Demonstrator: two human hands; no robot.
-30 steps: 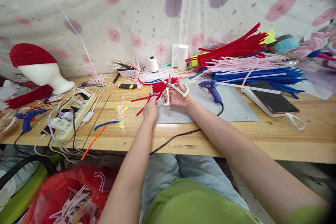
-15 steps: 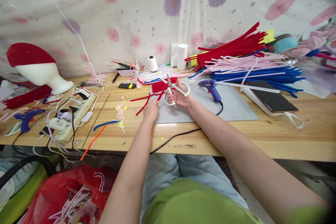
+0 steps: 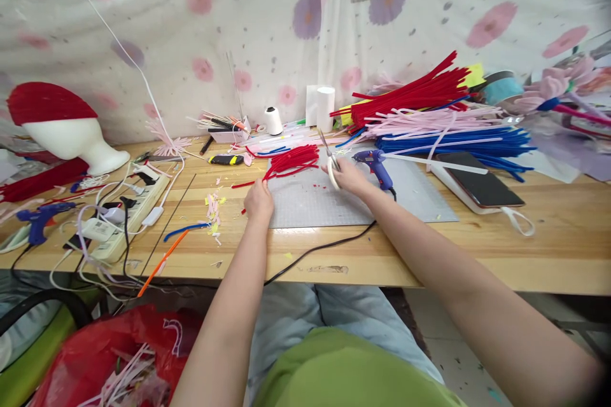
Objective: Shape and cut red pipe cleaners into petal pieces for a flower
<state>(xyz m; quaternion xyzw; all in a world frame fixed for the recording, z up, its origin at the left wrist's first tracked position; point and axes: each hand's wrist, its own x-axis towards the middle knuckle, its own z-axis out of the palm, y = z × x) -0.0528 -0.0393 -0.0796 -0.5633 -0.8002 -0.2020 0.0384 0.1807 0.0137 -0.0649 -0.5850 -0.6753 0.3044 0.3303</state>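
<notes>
My left hand is closed on a red pipe cleaner, whose short end shows beside the fingers, at the left edge of the grey cutting mat. A loose pile of red pipe cleaners lies just beyond that hand, on the mat's upper left. White-handled scissors are gripped in my right hand, their blades pointing up and away over the mat. Small red snippets lie between the two hands. A blue glue gun rests right of my right hand.
Bundled red, pink and blue pipe cleaners and a phone fill the right side. At left are a power strip with tangled cords, a second glue gun and a white foam head. A utility knife lies behind the mat.
My hands have moved apart: the right has drawn right with the scissors, the left has shifted left. The scissors have turned, and red snippets now show on the mat.
</notes>
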